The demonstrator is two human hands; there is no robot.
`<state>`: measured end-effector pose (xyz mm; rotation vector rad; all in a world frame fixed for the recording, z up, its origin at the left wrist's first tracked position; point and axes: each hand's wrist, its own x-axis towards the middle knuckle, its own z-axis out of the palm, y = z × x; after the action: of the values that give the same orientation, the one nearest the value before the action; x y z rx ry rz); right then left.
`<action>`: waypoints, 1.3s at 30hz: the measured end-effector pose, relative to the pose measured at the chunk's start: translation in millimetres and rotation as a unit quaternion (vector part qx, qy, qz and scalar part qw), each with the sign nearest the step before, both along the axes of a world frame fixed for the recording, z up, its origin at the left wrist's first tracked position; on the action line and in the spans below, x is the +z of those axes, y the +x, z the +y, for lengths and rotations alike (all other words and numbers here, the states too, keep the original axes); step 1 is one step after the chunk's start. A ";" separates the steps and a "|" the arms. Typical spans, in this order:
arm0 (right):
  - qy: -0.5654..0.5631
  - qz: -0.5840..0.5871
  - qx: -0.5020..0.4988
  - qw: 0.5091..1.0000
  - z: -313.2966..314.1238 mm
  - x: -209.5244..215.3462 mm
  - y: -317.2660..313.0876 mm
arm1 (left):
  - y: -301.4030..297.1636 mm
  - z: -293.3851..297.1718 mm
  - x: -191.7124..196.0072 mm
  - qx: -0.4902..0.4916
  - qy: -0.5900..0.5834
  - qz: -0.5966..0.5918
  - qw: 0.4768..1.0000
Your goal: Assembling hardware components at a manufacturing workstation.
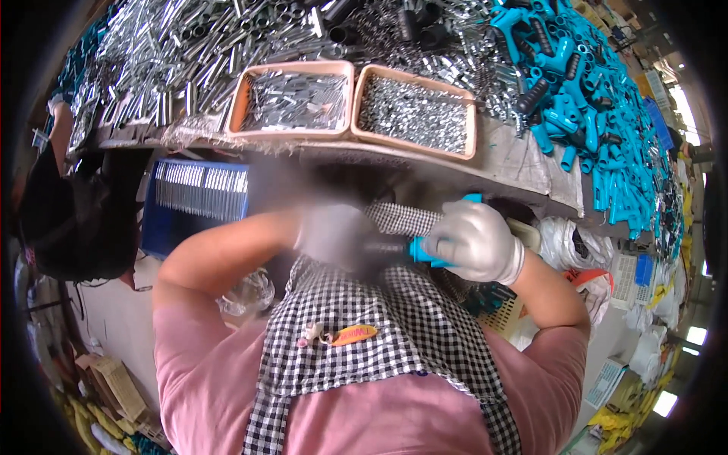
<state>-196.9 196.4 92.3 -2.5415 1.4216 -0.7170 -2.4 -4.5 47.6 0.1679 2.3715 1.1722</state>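
My right hand (478, 241), in a whitish glove, is closed around a teal tool part (418, 250), held in front of the apron. Bits of teal show at the fingers and above the knuckles. My left hand (334, 236), also gloved, is beside the part's left end and smeared by motion, so its fingers cannot be made out. Between the hands is a blurred dark piece (385, 247); whether it joins the teal part or sits in my left hand is unclear.
On the bench ahead are two peach trays of small metal pieces, a left tray (236, 106) and a right tray (472, 129). Metal tubes (205, 68) heap behind them; teal parts (565, 114) pile at right. A blue bin (163, 227) holds metal rods. Another person's arm (61, 125) shows far left.
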 end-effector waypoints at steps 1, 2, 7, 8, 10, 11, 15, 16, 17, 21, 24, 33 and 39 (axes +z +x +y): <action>-0.038 0.017 0.034 0.999 -4.2 0.2 6.2 | -1.3 1.6 11.2 -0.007 0.112 -0.074 0.991; -0.033 0.011 0.038 0.999 -4.9 -0.2 9.4 | -4.4 2.6 6.7 -0.003 0.117 -0.079 0.990; -0.017 0.068 0.020 0.997 -2.5 0.5 14.7 | 2.3 9.5 -17.2 -0.005 0.103 -0.161 0.982; 0.034 0.059 -0.049 0.997 3.5 -5.1 14.4 | 7.8 15.5 -11.6 0.066 0.048 -0.091 0.993; 0.071 0.024 -0.094 0.993 11.7 -16.6 15.8 | 6.6 16.3 -7.6 0.136 -0.130 0.045 0.981; 0.161 -0.170 -0.169 0.957 11.4 -17.8 21.8 | 4.2 12.3 -4.8 0.132 -0.195 0.105 0.966; 0.441 -0.519 -0.273 0.679 -4.6 -3.2 18.3 | -4.4 -6.0 1.6 0.076 -0.395 0.297 0.866; 0.431 -0.527 -0.280 0.677 -5.4 -4.0 21.1 | -6.1 -9.7 2.8 0.069 -0.418 0.316 0.849; 0.430 -0.526 -0.278 0.679 -5.7 -5.7 21.9 | -5.6 -11.9 3.8 0.070 -0.421 0.316 0.847; 0.464 -0.728 -0.250 0.439 0.7 -33.3 27.9 | -8.1 -23.4 11.2 0.036 -0.454 0.419 0.786; 0.464 -0.884 0.003 0.056 15.2 -63.9 45.5 | -16.6 -37.4 19.6 0.001 -0.444 0.531 0.722; -0.219 -0.132 -0.363 0.896 19.1 -58.6 9.0 | 2.7 -24.9 -11.4 0.157 -0.364 0.326 0.858; -0.067 -0.549 -0.400 0.731 -3.9 -14.0 11.1 | 2.6 -14.0 -19.8 0.255 -0.235 0.306 0.887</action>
<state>-185.8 192.4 78.2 -0.8653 1.7962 -1.9954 0.2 -18.5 27.8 -0.3232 3.3312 0.7629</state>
